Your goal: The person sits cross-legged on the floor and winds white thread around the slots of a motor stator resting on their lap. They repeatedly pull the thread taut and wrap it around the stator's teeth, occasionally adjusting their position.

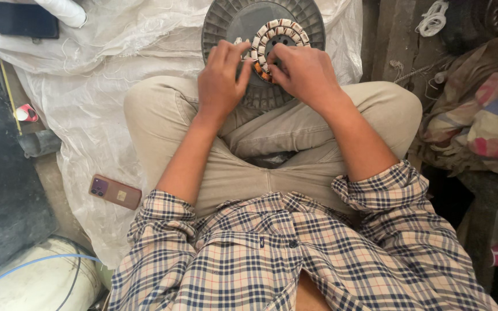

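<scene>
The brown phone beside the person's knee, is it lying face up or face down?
Face down: the brown phone lies flat on the white plastic sheet with its camera lenses and back showing.

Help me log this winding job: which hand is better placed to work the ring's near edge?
Probably right: the right hand has fingertips on the wound stator ring at its near edge; the left hand rests beside it.

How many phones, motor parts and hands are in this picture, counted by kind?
Phones: 2, a dark phone lying on the plastic sheet and a maroon phone beside the person's knee
Round grey motor housing with its ring of windings: 1
Hands: 2, left hand and right hand, both on the ring
Total: 5
</scene>
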